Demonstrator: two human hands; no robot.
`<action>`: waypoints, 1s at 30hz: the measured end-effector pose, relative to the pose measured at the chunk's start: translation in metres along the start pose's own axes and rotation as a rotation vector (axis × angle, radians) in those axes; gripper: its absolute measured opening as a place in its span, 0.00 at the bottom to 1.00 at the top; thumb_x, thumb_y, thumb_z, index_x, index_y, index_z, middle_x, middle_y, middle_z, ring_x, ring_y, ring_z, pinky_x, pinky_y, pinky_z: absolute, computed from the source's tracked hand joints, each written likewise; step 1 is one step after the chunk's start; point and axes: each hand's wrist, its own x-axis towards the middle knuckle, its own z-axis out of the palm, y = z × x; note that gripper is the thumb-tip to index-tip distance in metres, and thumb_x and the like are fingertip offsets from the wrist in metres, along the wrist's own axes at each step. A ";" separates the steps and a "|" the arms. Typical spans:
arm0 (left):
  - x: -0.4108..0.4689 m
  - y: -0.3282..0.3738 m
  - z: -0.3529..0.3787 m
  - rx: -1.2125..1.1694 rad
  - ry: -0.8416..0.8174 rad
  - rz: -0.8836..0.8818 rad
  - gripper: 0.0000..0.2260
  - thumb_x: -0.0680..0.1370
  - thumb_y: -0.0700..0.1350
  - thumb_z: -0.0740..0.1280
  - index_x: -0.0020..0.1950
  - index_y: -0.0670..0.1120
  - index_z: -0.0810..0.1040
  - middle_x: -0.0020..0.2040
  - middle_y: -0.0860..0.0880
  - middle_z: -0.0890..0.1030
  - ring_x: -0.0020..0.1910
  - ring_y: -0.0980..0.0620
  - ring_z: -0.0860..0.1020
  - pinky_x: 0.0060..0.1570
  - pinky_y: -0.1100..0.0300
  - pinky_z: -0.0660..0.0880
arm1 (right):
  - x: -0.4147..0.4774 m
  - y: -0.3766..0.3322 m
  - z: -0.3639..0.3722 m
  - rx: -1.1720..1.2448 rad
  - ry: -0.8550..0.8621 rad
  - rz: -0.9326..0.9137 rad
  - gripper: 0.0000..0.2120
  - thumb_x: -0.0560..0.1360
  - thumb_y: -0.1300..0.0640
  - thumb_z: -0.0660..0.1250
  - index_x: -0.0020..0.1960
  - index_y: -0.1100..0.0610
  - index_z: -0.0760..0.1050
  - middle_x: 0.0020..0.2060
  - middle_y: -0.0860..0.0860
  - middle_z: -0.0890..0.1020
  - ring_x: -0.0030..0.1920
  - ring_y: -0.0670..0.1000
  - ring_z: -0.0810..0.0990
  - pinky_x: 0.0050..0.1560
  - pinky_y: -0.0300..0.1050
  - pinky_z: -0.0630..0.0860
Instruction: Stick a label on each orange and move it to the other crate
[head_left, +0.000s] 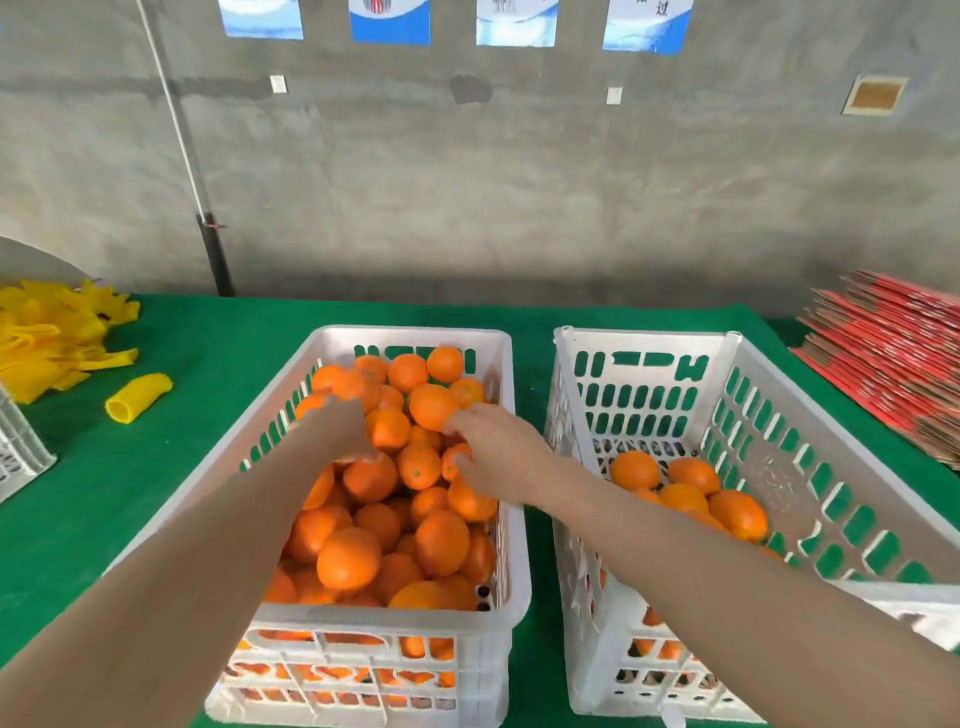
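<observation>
Notably, both hands were down in the full crate (415, 335), over its far half. The left hand (337, 431) lay on the oranges (348, 558) near its left wall, and the right hand (498, 457) touched fruit nearer the sparse crate (649, 343) just beside its right wall. Whether either hand gripped an orange could not be told, and no label or readable writing showed on fruit or crates.

Two crates (389, 616): the left crate (332, 338) has too many oranges (348, 558) to count, the right crate (644, 340) about six. Four posters (389, 21).
</observation>
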 end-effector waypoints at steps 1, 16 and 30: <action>0.003 -0.005 0.006 0.015 -0.021 0.005 0.36 0.72 0.59 0.71 0.73 0.48 0.61 0.71 0.40 0.65 0.64 0.38 0.72 0.62 0.42 0.72 | 0.016 0.001 0.004 0.007 -0.018 0.010 0.14 0.76 0.59 0.61 0.62 0.57 0.71 0.56 0.55 0.74 0.57 0.55 0.72 0.54 0.52 0.74; 0.038 -0.030 0.039 -0.172 0.246 -0.032 0.34 0.72 0.66 0.65 0.72 0.51 0.60 0.64 0.46 0.72 0.60 0.43 0.75 0.50 0.51 0.77 | 0.152 0.034 0.059 -0.113 -0.301 0.096 0.27 0.67 0.57 0.72 0.63 0.49 0.65 0.56 0.54 0.69 0.50 0.57 0.75 0.44 0.52 0.75; 0.005 -0.026 0.019 -0.347 -0.174 0.314 0.31 0.69 0.71 0.63 0.66 0.56 0.69 0.59 0.55 0.77 0.54 0.55 0.76 0.54 0.59 0.74 | 0.137 0.019 0.002 0.323 -0.531 0.166 0.20 0.78 0.49 0.64 0.66 0.58 0.71 0.59 0.56 0.78 0.54 0.52 0.80 0.45 0.43 0.80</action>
